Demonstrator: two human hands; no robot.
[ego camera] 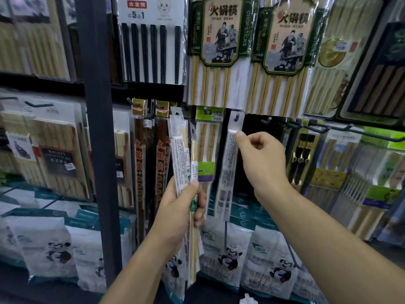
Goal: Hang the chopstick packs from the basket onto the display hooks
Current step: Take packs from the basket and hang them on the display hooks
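Observation:
My left hand [182,207] grips a bundle of several slim clear chopstick packs [183,154], held upright in front of the display. My right hand [260,159] pinches the upper part of one more slim pack [228,172]; that pack's header hole sits on a dark display hook [236,117]. To the left hangs a pack with a green header [208,139] on its own hook. The basket is out of view.
A bare dark hook [266,120] sticks out just right of the hung pack. A dark upright post [96,128] stands at left. Large chopstick packs [219,51] hang above; panda-printed bags [228,249] line the shelf below. Boxed sets fill both sides.

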